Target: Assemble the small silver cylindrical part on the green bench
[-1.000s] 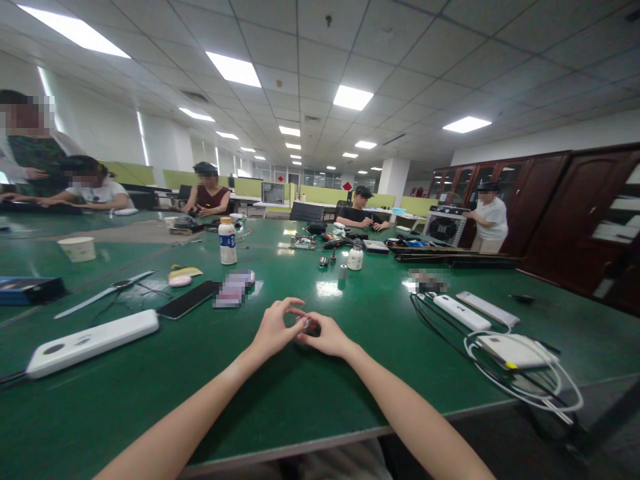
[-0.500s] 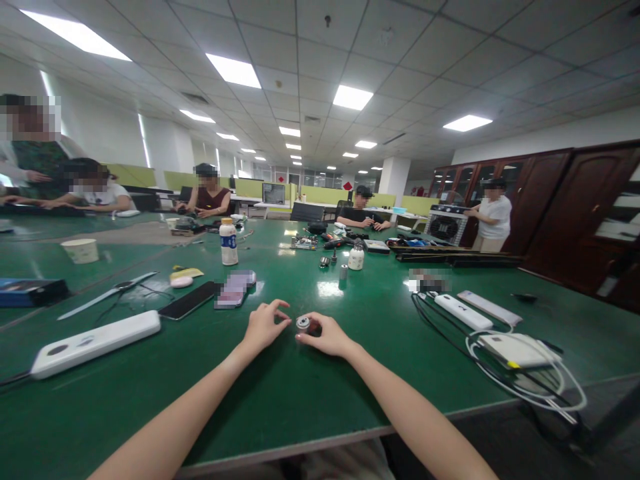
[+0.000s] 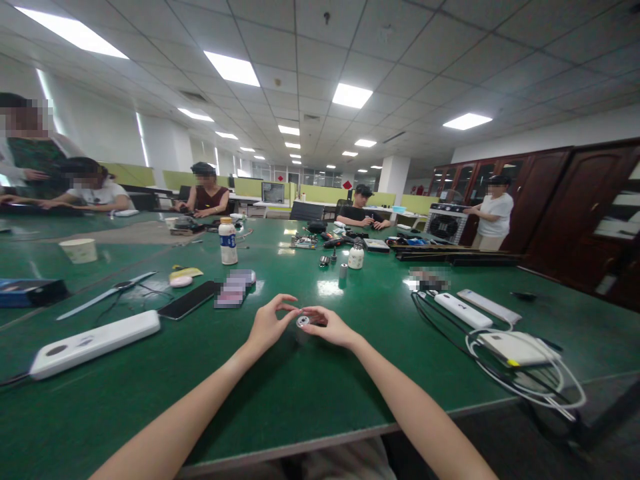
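A small silver round metal part stands near the middle of the green table. My right hand has its thumb and fingers closed on the part from the right. From the left, my left hand reaches the part's edge with curved fingers. Its thumb and index finger are apart, and whether the fingertips touch the part is hard to tell. Beyond my hands stand a small metal cylinder and a white jar.
On the left lie a white power strip, a black phone and a second phone. A bottle stands behind them. White cables and a white box are at right. Several people are around the table.
My left hand has moved right, up to the metal part. The fingers of my right hand have shifted on the part, with the thumb now higher at its top edge.
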`<state>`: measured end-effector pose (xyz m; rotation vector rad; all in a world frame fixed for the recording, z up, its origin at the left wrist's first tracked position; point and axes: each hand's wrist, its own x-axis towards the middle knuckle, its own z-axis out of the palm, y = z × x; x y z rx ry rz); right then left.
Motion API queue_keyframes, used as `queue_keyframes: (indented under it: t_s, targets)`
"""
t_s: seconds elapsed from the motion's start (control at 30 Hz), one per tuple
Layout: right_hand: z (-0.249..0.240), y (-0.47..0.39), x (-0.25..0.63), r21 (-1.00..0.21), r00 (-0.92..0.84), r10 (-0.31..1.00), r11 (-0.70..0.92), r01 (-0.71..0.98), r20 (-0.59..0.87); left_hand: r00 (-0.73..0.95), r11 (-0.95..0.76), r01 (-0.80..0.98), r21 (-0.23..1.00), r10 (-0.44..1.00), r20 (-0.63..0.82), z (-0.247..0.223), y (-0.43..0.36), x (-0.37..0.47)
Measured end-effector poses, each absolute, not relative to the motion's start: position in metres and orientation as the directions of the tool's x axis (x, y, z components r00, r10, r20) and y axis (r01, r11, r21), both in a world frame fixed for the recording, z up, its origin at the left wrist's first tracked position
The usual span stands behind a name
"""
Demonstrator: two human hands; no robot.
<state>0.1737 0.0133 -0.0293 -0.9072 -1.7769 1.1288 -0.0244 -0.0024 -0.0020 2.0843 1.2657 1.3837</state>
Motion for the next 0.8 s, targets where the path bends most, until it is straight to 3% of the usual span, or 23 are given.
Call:
queue_keyframes:
  t_s: [0.1, 0.2, 0.43, 0.57, 0.73, 0.8]
  targets:
    - [-0.017, 0.025, 0.186, -0.924, -0.139, 0.924, 0.372, 0.094, 0.358, 0.122, -0.58, 0.424, 0.695, 0.797, 0.591, 0.004, -0.012, -0.015]
    - [-0.007, 0.029, 0.199, -0.86, 0.046, 0.863, 0.494, 0.124, 0.503, 0.148, -0.592, 0.403, 0.698, 0.795, 0.589, 0.006, -0.018, -0.009]
    - [-0.002, 0.021, 0.208, -0.729, -0.036, 0.838, 0.494, 0.474, 0.544, 0.215, -0.57, 0.422, 0.705, 0.818, 0.533, 0.007, -0.021, -0.009]
    - [-0.005, 0.016, 0.202, -0.698, -0.028, 0.839, 0.469, 0.542, 0.543, 0.181, -0.569, 0.414, 0.71, 0.816, 0.549, 0.007, -0.021, -0.01]
    - [-0.013, 0.002, 0.188, -0.641, -0.359, 0.855, 0.518, 0.566, 0.374, 0.208, -0.57, 0.43, 0.7, 0.817, 0.538, 0.007, -0.02, -0.011]
    - [-0.014, -0.003, 0.183, -0.611, -0.413, 0.841, 0.538, 0.58, 0.349, 0.208, -0.566, 0.435, 0.7, 0.82, 0.534, 0.007, -0.019, -0.012]
